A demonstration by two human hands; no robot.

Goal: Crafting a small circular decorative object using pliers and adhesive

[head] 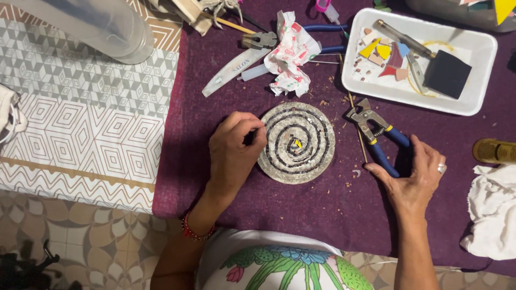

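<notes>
The left hand pinches a small dark piece at the left edge of the round spiral mosaic, mid-desk, while the right hand closes around the blue-handled tile nippers just right of it. The piece is tiny and could slip among the chips scattered on the purple cloth, and a careless nudge might shift tiles laid in the spiral.

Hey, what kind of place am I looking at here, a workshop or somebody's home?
Probably a home craft table rather than a workshop. A round spiral mosaic lies on a purple cloth, the right hand holds blue-handled nippers, and a white tray holds coloured tile pieces. The tiled floor looks domestic.
</notes>
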